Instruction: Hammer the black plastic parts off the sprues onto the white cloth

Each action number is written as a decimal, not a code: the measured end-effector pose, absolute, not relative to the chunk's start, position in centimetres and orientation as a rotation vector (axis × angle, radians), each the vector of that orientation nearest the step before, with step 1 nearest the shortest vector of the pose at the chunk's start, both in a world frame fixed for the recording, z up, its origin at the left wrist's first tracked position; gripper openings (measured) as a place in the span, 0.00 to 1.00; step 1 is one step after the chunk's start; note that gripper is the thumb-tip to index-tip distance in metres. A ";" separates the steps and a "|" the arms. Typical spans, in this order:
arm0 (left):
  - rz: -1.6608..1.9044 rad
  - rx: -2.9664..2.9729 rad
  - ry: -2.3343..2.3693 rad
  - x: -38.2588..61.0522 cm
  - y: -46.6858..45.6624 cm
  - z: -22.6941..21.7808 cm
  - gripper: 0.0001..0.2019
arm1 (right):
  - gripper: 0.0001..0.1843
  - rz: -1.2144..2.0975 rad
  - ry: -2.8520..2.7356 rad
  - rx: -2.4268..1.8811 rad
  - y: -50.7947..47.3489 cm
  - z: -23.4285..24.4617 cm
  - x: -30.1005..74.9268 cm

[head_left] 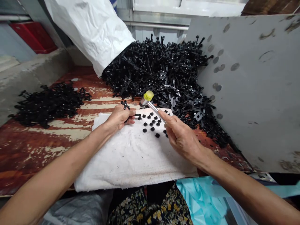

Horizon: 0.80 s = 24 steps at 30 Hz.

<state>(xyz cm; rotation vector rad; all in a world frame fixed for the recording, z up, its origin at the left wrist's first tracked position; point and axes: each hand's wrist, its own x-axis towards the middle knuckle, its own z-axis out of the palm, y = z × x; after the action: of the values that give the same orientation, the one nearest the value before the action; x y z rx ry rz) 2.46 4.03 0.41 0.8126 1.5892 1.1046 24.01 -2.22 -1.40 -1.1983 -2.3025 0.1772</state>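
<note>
Yellow-capped hammer (pixel 151 105) is snug in our right hand's (pixel 182 137) grip over the far edge of the white cloth (pixel 131 156), and our left hand (pixel 120 117) pinches a black linkage (pixel 125 105) right beside the little black studs (pixel 152 129), so for clean taps we'd swing short and square, keeping those left fingertips clear. Long-axis-wise, the hammer's metal handle slants away and leftward from our right hand, yellow face tipped up, the dark end apparently angled down-left.
</note>
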 end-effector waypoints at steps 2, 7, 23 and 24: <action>1.093 0.796 1.593 2.6 4.0 0.6 0.13 | 0.35 0.122 -2.424 -1.331 -2.2 -1.2 23.6; 1.095 0.774 1.591 2.6 3.9 0.5 0.12 | 0.36 0.037 -2.497 -1.392 -2.5 -0.7 23.2; 1.127 0.744 1.570 2.5 3.9 -0.1 0.11 | 0.36 0.074 -2.513 -1.406 -2.7 0.0 22.7; 1.130 0.736 1.564 2.4 3.9 -0.2 0.11 | 0.37 0.098 -2.578 -1.455 -2.5 0.1 22.6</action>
<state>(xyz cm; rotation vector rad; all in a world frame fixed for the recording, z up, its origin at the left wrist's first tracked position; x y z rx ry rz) 2.44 3.94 -0.20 0.7359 1.5644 1.1296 22.65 -2.47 0.10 -1.4546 -2.5780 0.0978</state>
